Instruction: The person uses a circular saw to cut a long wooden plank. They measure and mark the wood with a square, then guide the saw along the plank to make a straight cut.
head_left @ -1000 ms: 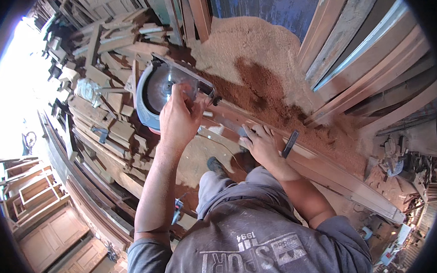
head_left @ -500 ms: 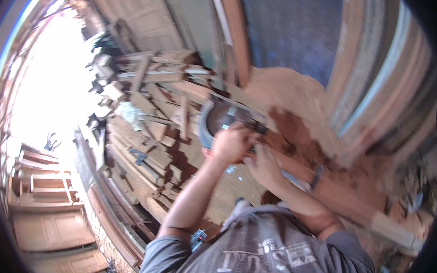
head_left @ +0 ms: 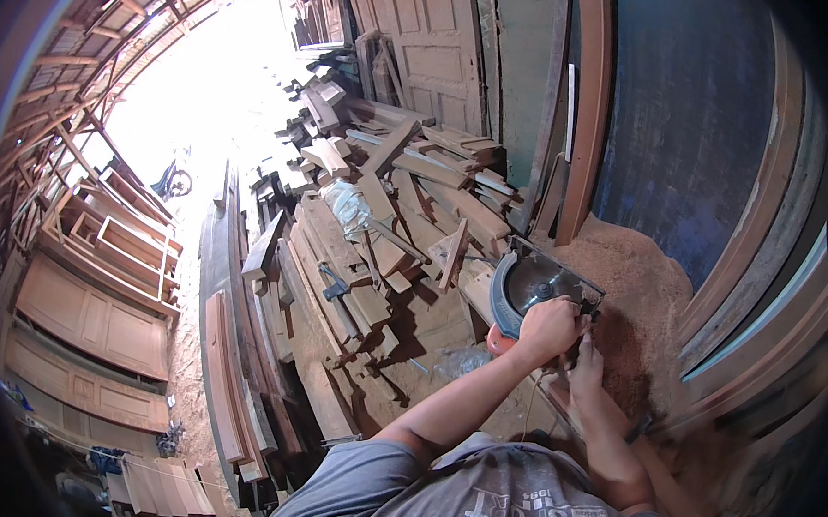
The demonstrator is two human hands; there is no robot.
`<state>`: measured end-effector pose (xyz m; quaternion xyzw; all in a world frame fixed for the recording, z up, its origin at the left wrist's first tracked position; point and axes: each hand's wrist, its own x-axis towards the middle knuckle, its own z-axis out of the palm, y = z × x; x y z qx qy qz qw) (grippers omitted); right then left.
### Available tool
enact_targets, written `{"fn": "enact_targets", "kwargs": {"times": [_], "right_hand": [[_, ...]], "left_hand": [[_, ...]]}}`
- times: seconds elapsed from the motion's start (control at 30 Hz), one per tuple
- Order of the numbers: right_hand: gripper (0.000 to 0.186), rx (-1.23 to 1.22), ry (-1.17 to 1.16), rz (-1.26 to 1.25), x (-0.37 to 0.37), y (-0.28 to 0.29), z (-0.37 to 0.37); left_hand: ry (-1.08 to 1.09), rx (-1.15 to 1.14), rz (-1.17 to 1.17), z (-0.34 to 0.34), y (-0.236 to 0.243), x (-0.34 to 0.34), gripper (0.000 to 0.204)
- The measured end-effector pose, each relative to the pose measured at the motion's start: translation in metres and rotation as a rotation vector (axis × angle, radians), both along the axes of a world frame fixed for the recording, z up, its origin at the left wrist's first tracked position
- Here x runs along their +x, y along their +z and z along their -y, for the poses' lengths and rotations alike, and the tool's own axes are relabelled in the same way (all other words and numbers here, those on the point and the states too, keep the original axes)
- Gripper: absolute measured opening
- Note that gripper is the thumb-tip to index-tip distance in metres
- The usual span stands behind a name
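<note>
A circular saw (head_left: 499,301) lies with its round dark blade (head_left: 533,283) and metal base frame showing, a grey guard curving round the blade's left side and an orange part below. My left hand (head_left: 551,328) is closed on the saw just below the blade, its fingers at the near end of the base frame. Right beside it, my right hand (head_left: 585,369) has its fingers pinched together against the saw. What those fingers hold is hidden. Under my right forearm runs a reddish wooden plank (head_left: 660,488).
Wood offcuts (head_left: 429,179) are heaped beyond the saw, with a hammer-like tool (head_left: 337,294) among them. Sawdust (head_left: 631,258) is piled to the right. Long boards (head_left: 224,387) lie at left; tall boards (head_left: 592,94) lean at right. A clear plastic bag (head_left: 460,360) rests near my left forearm.
The view has swung left, so the saw and both hands now appear farther right and lower. Both hands stay together at the saw.
</note>
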<state>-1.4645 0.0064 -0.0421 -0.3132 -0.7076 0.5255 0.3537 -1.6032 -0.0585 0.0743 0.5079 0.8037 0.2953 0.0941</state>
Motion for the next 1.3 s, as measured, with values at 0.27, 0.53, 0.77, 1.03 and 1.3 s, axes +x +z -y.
{"fn": "enact_targets", "kwargs": {"times": [0.27, 0.53, 0.77, 1.03, 1.3], "right_hand": [[0.033, -0.861, 0.107, -0.154, 0.005, 0.03, 0.01], [0.03, -0.946, 0.058, -0.167, -0.006, 0.048, 0.014], [0.031, 0.565, 0.159, 0.377, 0.016, 0.037, 0.0], [0.044, -0.04, -0.075, 0.106, -0.019, -0.049, 0.015], [0.036, -0.994, 0.102, -0.128, -0.003, 0.019, 0.016]], "left_hand": [[0.022, 0.0, 0.013, 0.001, -0.003, 0.0, 0.039], [0.064, -0.076, 0.102, 0.002, 0.003, 0.003, 0.036], [0.035, -0.059, 0.036, 0.0, -0.007, -0.001, 0.04], [-0.002, -0.062, -0.011, -0.005, 0.005, 0.0, 0.039], [-0.068, 0.111, -0.026, 0.001, -0.01, -0.011, 0.039]]}}
